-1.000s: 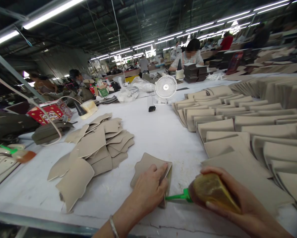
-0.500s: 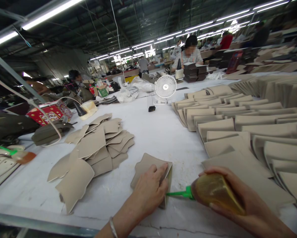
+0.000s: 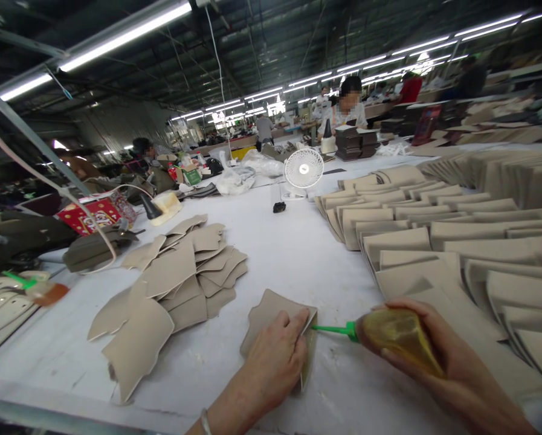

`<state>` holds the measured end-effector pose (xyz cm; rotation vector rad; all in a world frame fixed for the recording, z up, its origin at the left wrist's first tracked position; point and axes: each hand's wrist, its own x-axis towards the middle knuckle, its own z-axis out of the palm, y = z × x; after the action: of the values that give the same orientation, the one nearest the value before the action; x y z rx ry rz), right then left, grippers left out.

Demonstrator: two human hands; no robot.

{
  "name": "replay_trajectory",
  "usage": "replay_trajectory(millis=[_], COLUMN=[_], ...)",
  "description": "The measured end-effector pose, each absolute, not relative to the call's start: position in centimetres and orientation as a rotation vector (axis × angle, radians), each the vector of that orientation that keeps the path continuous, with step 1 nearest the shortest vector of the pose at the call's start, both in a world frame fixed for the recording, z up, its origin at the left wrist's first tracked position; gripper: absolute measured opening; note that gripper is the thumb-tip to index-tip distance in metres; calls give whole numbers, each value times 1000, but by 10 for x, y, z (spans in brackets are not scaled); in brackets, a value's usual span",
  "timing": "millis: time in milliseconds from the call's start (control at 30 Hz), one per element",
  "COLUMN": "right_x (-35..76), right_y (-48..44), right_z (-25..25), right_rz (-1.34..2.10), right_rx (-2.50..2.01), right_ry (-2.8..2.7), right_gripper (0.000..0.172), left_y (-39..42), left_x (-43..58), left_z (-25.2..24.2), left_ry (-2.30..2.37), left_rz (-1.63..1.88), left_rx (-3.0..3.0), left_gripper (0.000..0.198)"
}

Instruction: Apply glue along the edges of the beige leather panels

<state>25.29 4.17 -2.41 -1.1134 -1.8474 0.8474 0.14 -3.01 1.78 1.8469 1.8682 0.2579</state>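
In the head view, my left hand presses a beige leather-like piece against the white table, index finger stretched along its right edge and the other fingers curled over that edge. My right hand is wrapped round a squeeze bottle of amber liquid, tipped on its side. Its thin green nozzle points left, with the tip at the piece's upper right edge. Left of my hands lies a loose pile of similar beige pieces. To the right, long rows of folded beige panels overlap.
A small white fan stands ahead on the white table. Another amber bottle lies far left near cream strips. A red box and a black-tipped cream container stand back left. A co-worker sits opposite.
The bottle's nozzle tip has moved up along the piece's right edge, away from me, towards the upper corner. My left hand stays on the piece. The whole view has shifted slightly.
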Motion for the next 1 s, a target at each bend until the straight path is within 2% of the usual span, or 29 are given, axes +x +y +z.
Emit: replay_trajectory(millis=[200, 400, 600, 767, 1000], right_x=[247, 249, 251, 257, 251], right_y=[24, 38, 29, 36, 30], right_z=[-22, -13, -21, -29, -30], right_rz=[1142, 967, 1119, 1075, 1123], right_rx=[-1164, -1166, -1160, -1176, -1156], right_ry=[-1729, -1828, -1762, -1791, -1774], right_gripper=[55, 57, 55, 62, 59], left_y=[-30, -29, -31, -30, -30], left_x=[1, 1, -1, -2, -3], left_z=[20, 22, 21, 22, 22], left_ry=[1868, 1857, 1845, 1814, 1822], left_rz=[250, 267, 304, 351, 337], left_rx=[1850, 1841, 1818, 1804, 1805], left_gripper=[50, 51, 51, 51, 51])
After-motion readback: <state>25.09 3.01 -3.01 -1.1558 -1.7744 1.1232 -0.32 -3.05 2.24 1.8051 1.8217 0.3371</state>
